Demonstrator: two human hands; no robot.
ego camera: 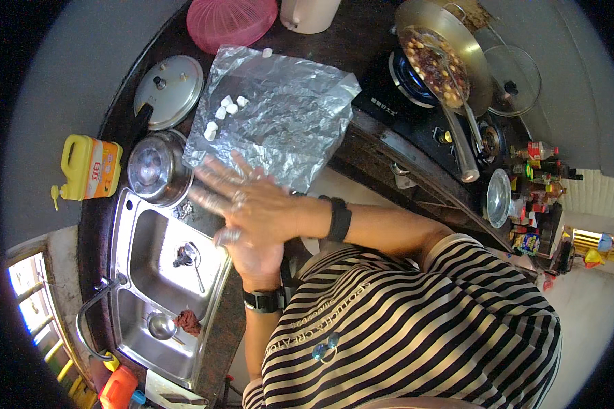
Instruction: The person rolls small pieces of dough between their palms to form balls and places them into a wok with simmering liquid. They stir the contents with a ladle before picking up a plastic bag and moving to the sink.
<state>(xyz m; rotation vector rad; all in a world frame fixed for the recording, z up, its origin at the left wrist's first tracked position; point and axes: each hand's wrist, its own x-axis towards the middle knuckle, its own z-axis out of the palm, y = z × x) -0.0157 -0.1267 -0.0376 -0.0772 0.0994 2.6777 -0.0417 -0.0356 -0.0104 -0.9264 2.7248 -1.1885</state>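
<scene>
My right hand (261, 207) lies across my left hand (256, 258) at the near left corner of a crumpled aluminium foil sheet (286, 117). Motion blurs both. Spread fingers of my right hand point left, and nothing shows in its grasp. Much of my left hand is hidden beneath it. Several small white lumps (232, 108) lie on the foil's left part, with another (267, 52) at its far edge. At the upper right, a metal wok (473, 56) holds brown sauce with pale pieces (435, 66) and a long-handled metal utensil (455, 76) over a burner's blue flame (409, 76).
Left of the foil are a pressure cooker lid (169, 92) and a steel pot (158, 166). A double sink (156, 255) holds a ladle (162, 325). A pink basket (230, 20) stands beyond the foil. Bottles (540, 151), a metal bowl (498, 198) and a glass lid (514, 82) are at right.
</scene>
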